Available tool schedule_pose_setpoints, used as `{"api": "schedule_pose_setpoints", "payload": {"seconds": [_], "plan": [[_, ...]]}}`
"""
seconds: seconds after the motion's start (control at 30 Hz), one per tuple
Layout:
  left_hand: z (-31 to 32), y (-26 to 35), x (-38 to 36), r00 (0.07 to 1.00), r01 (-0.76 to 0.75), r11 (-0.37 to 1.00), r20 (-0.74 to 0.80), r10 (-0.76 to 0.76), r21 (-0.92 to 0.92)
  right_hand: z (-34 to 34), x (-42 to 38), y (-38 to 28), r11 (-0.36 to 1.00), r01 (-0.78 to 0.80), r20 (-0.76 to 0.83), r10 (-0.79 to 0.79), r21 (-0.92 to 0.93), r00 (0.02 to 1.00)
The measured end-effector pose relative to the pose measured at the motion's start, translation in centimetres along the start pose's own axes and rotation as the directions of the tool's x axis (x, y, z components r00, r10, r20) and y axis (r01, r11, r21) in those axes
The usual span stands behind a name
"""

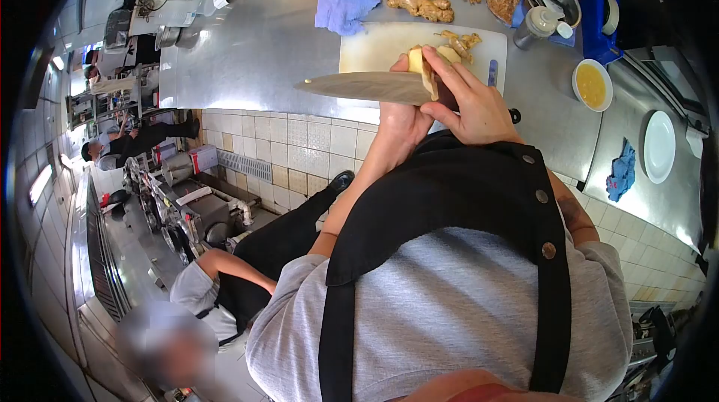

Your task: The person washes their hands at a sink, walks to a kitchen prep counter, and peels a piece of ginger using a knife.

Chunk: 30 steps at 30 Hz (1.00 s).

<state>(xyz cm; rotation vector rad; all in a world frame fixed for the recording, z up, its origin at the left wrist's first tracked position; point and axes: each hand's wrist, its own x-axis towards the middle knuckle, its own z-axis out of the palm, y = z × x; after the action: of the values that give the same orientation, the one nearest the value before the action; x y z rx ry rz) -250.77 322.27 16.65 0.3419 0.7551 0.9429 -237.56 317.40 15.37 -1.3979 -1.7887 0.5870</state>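
Observation:
A large knife (359, 86) points left over the white cutting board (367, 42), its blade against a piece of pale peeled ginger (416, 59). My left hand (403, 119) is closed round the ginger from below, partly hidden behind the blade. My right hand (473, 104) grips the knife near its handle, fingers reaching up beside the ginger. A strip of peel (429, 81) stands at the blade. Behind my hands, ginger peelings (463, 44) lie on the board. Unpeeled ginger (421, 3) rests beyond it.
A purple cloth (347, 8) lies left of the board. To the right stand a squeeze bottle (537, 25), a blue tape dispenser (601, 23) and a bowl of yellow liquid (592, 86). One person (225, 282) is close at lower left; another (123, 143) stands farther off.

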Motion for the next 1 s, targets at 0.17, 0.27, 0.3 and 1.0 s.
{"api": "schedule_pose_setpoints", "payload": {"seconds": [0.17,0.27,0.3,1.0], "plan": [[-0.1,-0.5,-0.3,0.999,-0.031,0.996,0.026,0.029,0.078,-0.5,0.5,-0.5,0.999,-0.032,-0.031,0.033,0.042,0.999],[0.0,-0.8,-0.4,0.999,-0.021,0.998,0.051,0.018,0.062,-0.9,1.3,-0.6,0.994,-0.089,-0.033,0.091,0.058,0.995],[0.0,-0.9,-0.4,0.997,-0.007,0.999,0.071,0.004,0.042,-0.9,1.5,-0.6,0.995,-0.071,-0.051,0.075,0.075,0.996],[-4.1,0.6,5.7,0.898,0.126,0.976,0.439,-0.037,-0.176,-0.4,2.0,1.0,0.99,-0.043,0.015,0.042,0.134,0.999]]}}
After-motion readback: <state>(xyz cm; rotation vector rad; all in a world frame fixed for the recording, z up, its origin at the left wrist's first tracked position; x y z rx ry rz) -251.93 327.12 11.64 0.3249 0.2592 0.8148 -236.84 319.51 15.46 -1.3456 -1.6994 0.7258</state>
